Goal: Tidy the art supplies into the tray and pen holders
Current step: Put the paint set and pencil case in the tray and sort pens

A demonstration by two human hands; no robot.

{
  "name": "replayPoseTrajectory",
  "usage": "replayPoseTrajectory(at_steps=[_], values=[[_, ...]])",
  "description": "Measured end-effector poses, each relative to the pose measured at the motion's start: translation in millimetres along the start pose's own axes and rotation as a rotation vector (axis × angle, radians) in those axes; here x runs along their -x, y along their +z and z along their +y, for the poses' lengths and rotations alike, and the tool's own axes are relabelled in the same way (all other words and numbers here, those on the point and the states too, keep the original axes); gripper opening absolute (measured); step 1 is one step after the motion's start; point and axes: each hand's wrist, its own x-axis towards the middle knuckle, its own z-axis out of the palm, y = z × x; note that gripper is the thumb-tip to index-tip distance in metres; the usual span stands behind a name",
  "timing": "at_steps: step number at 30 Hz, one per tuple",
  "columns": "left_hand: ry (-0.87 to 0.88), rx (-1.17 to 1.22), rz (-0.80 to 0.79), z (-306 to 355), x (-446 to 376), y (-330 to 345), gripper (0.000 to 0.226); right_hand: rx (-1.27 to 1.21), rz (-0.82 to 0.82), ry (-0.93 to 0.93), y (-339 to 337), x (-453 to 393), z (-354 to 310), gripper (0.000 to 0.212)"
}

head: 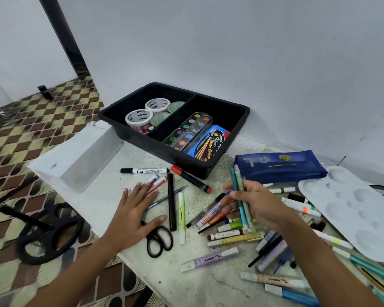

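Two tape rolls point(147, 113) sit in the black tray point(242, 117) beyond both hands, with two round green-lidded tubs point(168, 112) beside them. One paint palette box point(187, 131) and one blue watercolour pack point(211, 144) lie there too. One pair of scissors point(159, 239) lies just right of the left hand point(132, 214). The right hand point(256, 201) holds two teal pens point(238, 189). One white mixing palette point(353, 209) lies to its right, one blue pouch point(279, 166) beyond it.

Left hand point(135, 212) flat, right hand point(256, 203) gripping

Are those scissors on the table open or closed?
Cannot tell. Only the black handle loops of the scissors show, side by side; the left hand lies flat over the blades.
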Motion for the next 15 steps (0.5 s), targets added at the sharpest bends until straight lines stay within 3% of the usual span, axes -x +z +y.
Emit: replayPoseTrajectory(at_steps=[6,10,15], values=[[-0.037,-0.041,-0.072,5.1,-12.5,4.2,0.079,-0.053,-0.040,0.012,13.4,-12.2,5.5,0.020],[-0.041,0.054,-0.003,13.5,-22.2,1.5,0.075,-0.146,0.034,-0.032,8.0,-8.5,2.7,0.018],[0.229,0.138,0.097,46.2,-41.7,1.3,0.053,-0.248,0.186,-0.108,-19.3,7.6,-3.7,0.022]])
